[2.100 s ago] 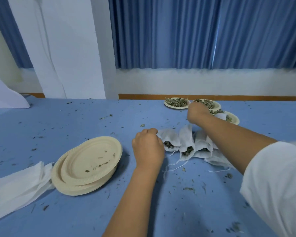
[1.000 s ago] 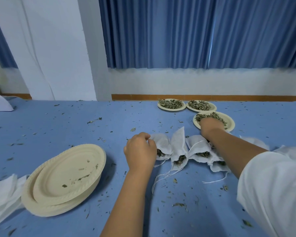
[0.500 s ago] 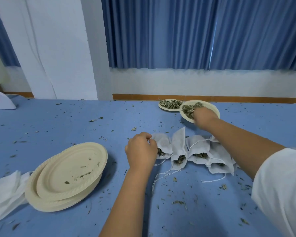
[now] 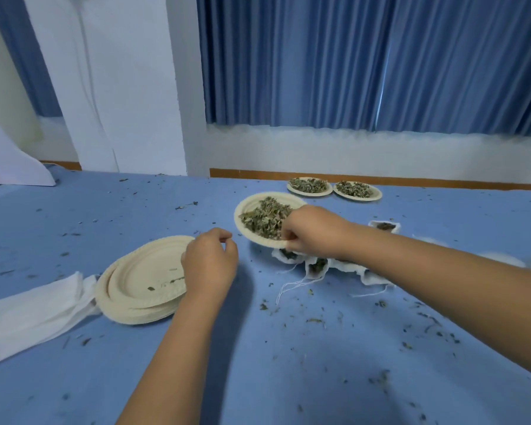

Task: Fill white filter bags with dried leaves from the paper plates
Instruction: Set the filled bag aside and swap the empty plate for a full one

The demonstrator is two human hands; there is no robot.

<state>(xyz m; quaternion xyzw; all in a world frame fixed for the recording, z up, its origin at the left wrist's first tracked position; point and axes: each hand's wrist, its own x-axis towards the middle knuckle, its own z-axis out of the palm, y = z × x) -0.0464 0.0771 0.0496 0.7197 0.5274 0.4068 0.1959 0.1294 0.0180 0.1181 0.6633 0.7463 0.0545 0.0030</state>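
Observation:
My right hand (image 4: 311, 230) grips the near rim of a paper plate (image 4: 249, 207) heaped with dried leaves (image 4: 265, 217) and holds it tilted above the table, over a row of white filter bags (image 4: 316, 265). The bags lie open with leaves inside and loose strings trailing; the plate and my arm hide part of them. One more filled bag (image 4: 385, 226) lies further back. My left hand (image 4: 209, 262) hovers with curled fingers beside the plate, over the edge of the empty plates, holding nothing that I can see.
A stack of empty paper plates (image 4: 141, 283) sits at the left, next to a pile of flat white filter bags (image 4: 28, 314). Two more plates of dried leaves (image 4: 309, 186) (image 4: 357, 190) stand at the table's far edge. Leaf crumbs litter the blue tabletop (image 4: 288, 363).
My right hand took a leaf plate from the back and brought it left and nearer, over the bags. My left hand let go of the leftmost bag and drew slightly left.

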